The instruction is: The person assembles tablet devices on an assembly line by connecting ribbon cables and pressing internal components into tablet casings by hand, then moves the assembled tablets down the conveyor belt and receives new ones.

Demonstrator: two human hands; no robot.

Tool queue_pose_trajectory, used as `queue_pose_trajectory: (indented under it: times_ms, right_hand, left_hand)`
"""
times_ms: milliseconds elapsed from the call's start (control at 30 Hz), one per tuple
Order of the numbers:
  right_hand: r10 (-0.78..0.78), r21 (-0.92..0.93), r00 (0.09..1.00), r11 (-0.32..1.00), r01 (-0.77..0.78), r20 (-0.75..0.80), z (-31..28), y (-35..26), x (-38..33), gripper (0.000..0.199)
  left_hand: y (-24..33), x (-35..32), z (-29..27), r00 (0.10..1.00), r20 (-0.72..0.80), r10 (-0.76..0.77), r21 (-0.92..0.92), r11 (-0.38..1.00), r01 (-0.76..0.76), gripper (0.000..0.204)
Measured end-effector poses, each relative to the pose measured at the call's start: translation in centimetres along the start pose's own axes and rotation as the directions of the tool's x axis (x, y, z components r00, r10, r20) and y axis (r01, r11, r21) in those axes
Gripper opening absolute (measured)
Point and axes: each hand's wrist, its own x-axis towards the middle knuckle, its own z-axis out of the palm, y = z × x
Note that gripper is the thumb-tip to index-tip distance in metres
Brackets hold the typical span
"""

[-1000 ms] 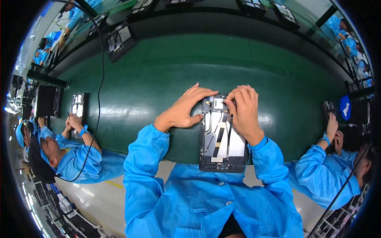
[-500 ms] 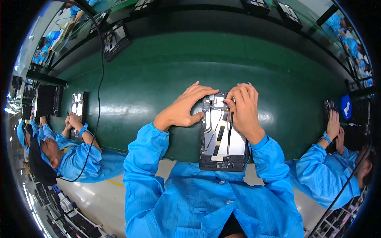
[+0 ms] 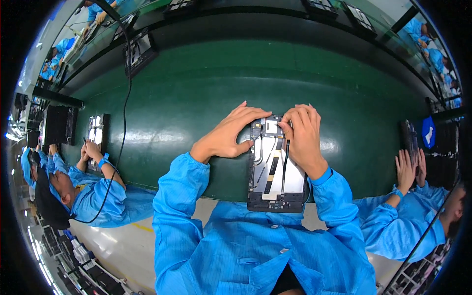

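Little change over last second: opened tablet chassis (image 3: 276, 167) same spot on green surface (image 3: 196, 108), near edge just before torso. Left hand (image 3: 227, 135) unmoved, fingers spread, steadying top left corner. Right hand (image 3: 302, 137) still curled over top right, fingertips (image 3: 285, 125) pinching or pressing small part there; which, cannot tell. Judgement: fine seating work at top edge ongoing, not finished.

Room: long assembly bench, black cable (image 3: 125, 113) across it, co-workers in blue smocks either side, similar devices before them.
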Motion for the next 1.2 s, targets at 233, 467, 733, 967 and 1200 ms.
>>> queue_pose_trajectory:
  times_ms: [233, 467, 733, 967, 1200]
  right_hand:
    - [-0.007, -0.006, 1.000, 1.000, 0.007, -0.003, 0.0, -0.1, 0.0, 0.018]
    - [-0.054, 0.121, 0.998, 0.991, 0.057, -0.034, -0.4, 0.2, 0.1, 0.013]
    - [-0.156, 0.271, 0.986, 0.953, 0.134, 0.060, -0.8, 0.6, -0.1, 0.014]
    - [-0.012, 0.351, 0.998, 0.936, -0.011, 0.062, -1.2, 0.3, 0.1, 0.015]
    - [-0.076, 0.337, 0.997, 0.939, 0.066, 0.016, -0.5, 1.1, -0.7, 0.014]
  left_hand:
    - [0.1, 0.1, 0.2, 0.999, 0.049, -0.013, 0.099, 0.995, 0.008, 0.093]
    - [-0.3, 0.0, 0.5, 1.000, 0.015, -0.003, 0.083, 0.997, 0.002, 0.093]
    - [-0.3, 0.2, 1.5, 0.992, -0.117, 0.044, 0.112, 0.993, -0.031, 0.088]
    - [0.7, 0.3, 2.5, 0.986, -0.162, -0.030, 0.101, 0.994, 0.047, 0.080]
    - [1.1, -0.3, 3.4, 0.948, -0.316, 0.027, 0.120, 0.993, 0.011, 0.058]
